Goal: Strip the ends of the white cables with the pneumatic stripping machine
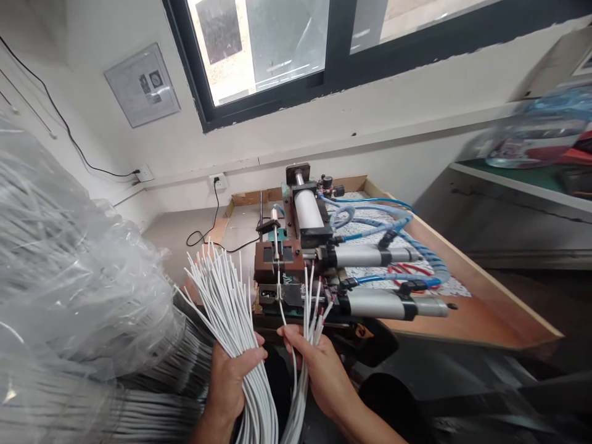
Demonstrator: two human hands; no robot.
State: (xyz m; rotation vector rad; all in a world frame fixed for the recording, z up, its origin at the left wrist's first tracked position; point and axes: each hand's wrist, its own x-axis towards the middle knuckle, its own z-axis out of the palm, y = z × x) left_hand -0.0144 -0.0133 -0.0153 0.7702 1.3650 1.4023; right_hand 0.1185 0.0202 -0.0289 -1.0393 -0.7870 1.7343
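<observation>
My left hand [235, 376] is closed around a thick bundle of white cables [226, 308], whose ends fan out upward. A smaller bunch of white cables [311, 314] sits in my right hand [319, 367]; several of its tips show reddish inner wires. Between my right thumb and fingertips I pinch one single cable [285, 314], and its end reaches up into the front of the pneumatic machine [280, 268]. Silver air cylinders [374, 303] lie to the right of that spot. Both bundles hang down past the lower edge of the view.
Plastic-wrapped cable bundles [92, 296] are piled at the left. Blue air hoses [398, 225] loop behind the cylinders. The machine stands on a wooden-edged bench [499, 302] below the window. A shelf [522, 179] at the right holds a large plastic bottle [536, 132].
</observation>
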